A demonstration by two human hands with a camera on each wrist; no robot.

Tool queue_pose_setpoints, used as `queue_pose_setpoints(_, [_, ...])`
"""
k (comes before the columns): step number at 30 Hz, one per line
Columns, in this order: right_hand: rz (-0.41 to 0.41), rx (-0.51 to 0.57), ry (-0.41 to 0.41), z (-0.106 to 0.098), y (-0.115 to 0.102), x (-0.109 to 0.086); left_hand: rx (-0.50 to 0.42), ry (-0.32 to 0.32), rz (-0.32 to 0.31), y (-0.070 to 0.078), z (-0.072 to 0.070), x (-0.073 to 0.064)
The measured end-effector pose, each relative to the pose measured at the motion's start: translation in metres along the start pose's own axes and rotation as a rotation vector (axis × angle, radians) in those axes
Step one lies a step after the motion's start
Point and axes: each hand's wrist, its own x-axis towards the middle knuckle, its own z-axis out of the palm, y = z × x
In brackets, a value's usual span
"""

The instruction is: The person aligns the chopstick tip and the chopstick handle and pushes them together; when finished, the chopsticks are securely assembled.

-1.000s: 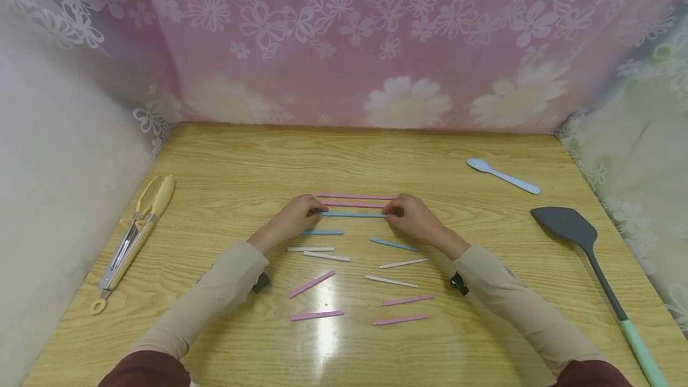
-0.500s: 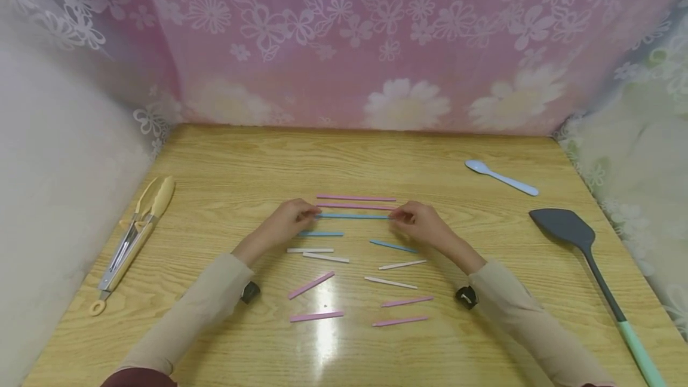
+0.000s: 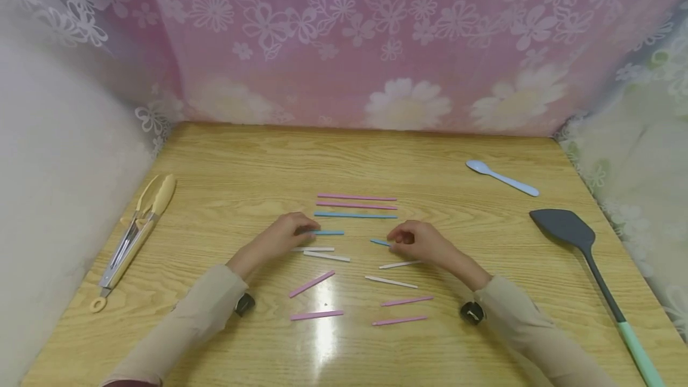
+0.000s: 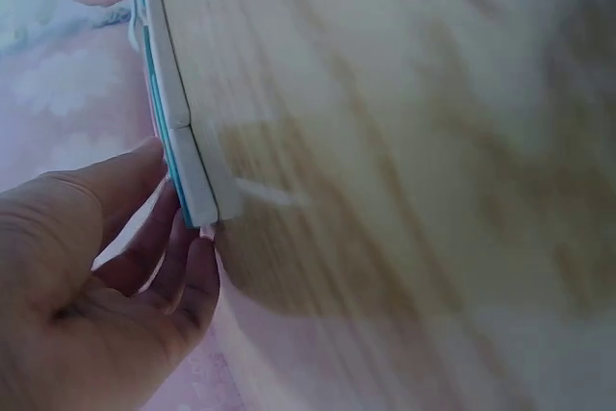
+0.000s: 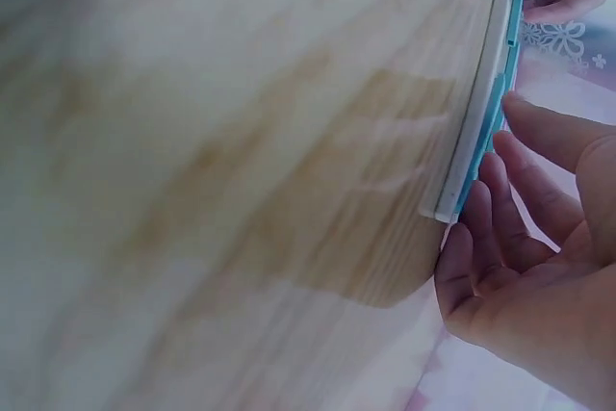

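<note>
Two short blue plastic sticks lie under my hands. My left hand (image 3: 287,235) pinches the left blue stick (image 3: 331,233) by its outer end, its right part sticking out past the fingertips. Opposite it, my right hand (image 3: 421,240) has thumb and fingers about the right blue stick (image 3: 379,242), whose narrow tip points left; the hand hides the rest. The two sticks are apart. Just beyond lies a long blue stick (image 3: 355,215), and behind it two long pink sticks (image 3: 357,205). In the right wrist view, the right thumb (image 5: 553,132) reaches the blue stick's side.
Nearer me lie short white sticks (image 3: 326,256) and short pink sticks (image 3: 317,315), in a left and a right group. Yellow-tipped tongs (image 3: 137,237) lie at the left. A pale blue spoon (image 3: 502,178) and a dark spatula (image 3: 567,226) with a green handle lie at the right.
Both hands have let go of the long blue stick, which stays on the table below the pink ones. They have come nearer me, onto the two short blue sticks.
</note>
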Motion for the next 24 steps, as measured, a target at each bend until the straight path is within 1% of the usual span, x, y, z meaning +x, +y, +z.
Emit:
queue_pose_setpoints(5, [-0.011, -0.02, -0.013, 0.001, 0.0, 0.0, 0.052, -0.021, 0.007, -0.002, 0.001, 0.002])
queue_pose_setpoints(12, [-0.009, -0.028, -0.036, 0.001, -0.001, 0.002, 0.062, -0.03, 0.037, 0.0, 0.001, 0.004])
queue_pose_setpoints(17, [-0.042, -0.008, -0.007, 0.001, -0.004, 0.001, 0.058, -0.026, 0.033, 0.002, 0.002, 0.005])
queue_pose_setpoints(22, [-0.096, 0.025, 0.033, 0.006, -0.01, 0.001, 0.047, -0.026, 0.072, 0.005, 0.004, 0.009])
queue_pose_setpoints(24, [-0.105, 0.034, 0.05, 0.007, -0.014, 0.0, 0.035, -0.03, 0.075, 0.007, 0.005, 0.01])
